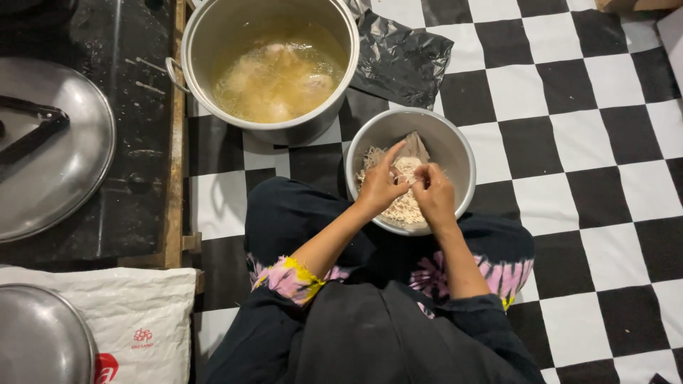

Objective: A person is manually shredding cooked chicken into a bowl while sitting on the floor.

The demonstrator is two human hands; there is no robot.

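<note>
Both of my hands work over a steel bowl [455, 146] that rests on my lap and the floor. The bowl holds pale shredded meat [402, 208] and a larger unshredded piece [414, 148] at its far side. My left hand [380, 186] pinches a lump of the pale meat, its forefinger stretched out. My right hand [432, 195] grips the same lump from the other side, fingers curled. The two hands touch each other above the shreds.
A large steel pot [206, 43] of yellowish broth with meat pieces stands beyond the bowl. Crumpled black plastic [402, 60] lies beside it. A pot lid [64, 163] sits on a dark stove at left. A white plastic bag [135, 320] and another lid [35, 341] lie near left. Checkered floor [590, 213].
</note>
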